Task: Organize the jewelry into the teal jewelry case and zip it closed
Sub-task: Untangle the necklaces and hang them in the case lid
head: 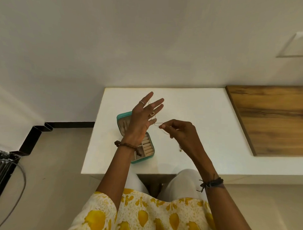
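The teal jewelry case (pixel 150 155) lies open on the white table (pixel 190 107), its beige ring rolls and compartments showing. My left hand (pixel 142 119) is raised above the case with its fingers spread and straight. A thin gold chain (pixel 157 124) is draped over those fingers and runs across to my right hand (pixel 179 131). My right hand pinches the chain between thumb and forefinger, just right of the case. A small pendant (pixel 180 150) hangs below my right wrist, over the table.
A wooden panel (pixel 270 119) lies on the right part of the table. The table's front edge runs just above my knees. Dark metal framing (pixel 31 136) and a cable (pixel 15 204) sit on the floor at the left.
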`<action>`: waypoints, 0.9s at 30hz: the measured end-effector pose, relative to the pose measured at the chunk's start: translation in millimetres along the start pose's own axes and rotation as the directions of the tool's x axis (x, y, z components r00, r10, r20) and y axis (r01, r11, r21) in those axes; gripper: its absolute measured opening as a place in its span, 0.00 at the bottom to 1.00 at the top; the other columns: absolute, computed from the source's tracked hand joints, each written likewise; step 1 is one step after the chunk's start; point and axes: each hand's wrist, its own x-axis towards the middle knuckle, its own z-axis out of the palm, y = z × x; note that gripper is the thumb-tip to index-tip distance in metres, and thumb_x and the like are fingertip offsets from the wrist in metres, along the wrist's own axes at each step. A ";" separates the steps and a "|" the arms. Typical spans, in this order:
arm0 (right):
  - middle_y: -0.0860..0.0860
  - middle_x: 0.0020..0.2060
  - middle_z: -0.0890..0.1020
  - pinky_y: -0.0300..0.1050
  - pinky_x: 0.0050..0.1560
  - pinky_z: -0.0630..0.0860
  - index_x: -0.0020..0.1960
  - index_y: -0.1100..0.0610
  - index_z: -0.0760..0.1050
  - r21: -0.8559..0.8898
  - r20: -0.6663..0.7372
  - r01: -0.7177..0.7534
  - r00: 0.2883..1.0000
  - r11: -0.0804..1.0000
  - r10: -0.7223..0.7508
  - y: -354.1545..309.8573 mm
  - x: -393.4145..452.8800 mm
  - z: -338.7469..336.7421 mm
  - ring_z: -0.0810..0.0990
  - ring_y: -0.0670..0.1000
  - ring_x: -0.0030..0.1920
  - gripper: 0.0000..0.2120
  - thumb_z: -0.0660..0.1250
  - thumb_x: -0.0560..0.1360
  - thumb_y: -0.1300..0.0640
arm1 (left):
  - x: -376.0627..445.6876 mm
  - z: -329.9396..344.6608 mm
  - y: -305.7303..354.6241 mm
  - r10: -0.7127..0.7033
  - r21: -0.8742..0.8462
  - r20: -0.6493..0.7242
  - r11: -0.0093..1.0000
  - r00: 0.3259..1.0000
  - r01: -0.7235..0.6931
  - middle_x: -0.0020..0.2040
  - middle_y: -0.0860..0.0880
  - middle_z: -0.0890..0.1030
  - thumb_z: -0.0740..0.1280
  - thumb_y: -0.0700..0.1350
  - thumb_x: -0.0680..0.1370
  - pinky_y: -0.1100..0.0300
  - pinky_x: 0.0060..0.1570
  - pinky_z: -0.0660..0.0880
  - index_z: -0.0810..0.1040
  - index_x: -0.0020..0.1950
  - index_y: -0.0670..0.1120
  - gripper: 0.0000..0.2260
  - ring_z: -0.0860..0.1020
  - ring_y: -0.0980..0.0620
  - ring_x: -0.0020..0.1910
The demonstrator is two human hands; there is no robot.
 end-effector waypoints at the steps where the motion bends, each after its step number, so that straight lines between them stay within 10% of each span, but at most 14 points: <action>1: 0.52 0.38 0.83 0.42 0.46 0.74 0.45 0.54 0.81 0.000 0.000 0.021 1.000 1.000 -0.021 -4.4 0.9 -1.8 0.79 0.48 0.38 0.07 0.66 0.75 0.53 | -1.9 0.1 -1.7 -0.001 0.052 0.021 0.999 1.000 0.000 0.54 0.55 0.81 0.59 0.44 0.80 0.45 0.64 0.66 0.66 0.69 0.52 0.17 0.79 0.54 0.56; 12: 0.52 0.38 0.81 0.34 0.32 0.72 0.46 0.58 0.79 0.197 0.073 -0.064 0.996 0.978 0.050 -30.7 21.5 -18.8 0.72 0.49 0.30 0.06 0.64 0.76 0.60 | -14.6 -11.8 -3.9 -0.145 0.324 0.199 0.943 0.969 0.075 0.36 0.56 0.84 0.59 0.46 0.79 0.39 0.63 0.64 0.78 0.47 0.54 0.09 0.83 0.60 0.43; 27: 0.53 0.40 0.82 0.47 0.49 0.78 0.46 0.57 0.74 0.364 0.257 -0.266 0.950 0.892 0.178 -25.2 26.1 -3.4 0.80 0.51 0.47 0.08 0.65 0.75 0.52 | -16.8 -17.1 -1.2 -0.066 -0.150 0.272 0.983 0.960 0.110 0.27 0.49 0.77 0.54 0.43 0.79 0.56 0.40 0.80 0.81 0.33 0.48 0.20 0.79 0.52 0.30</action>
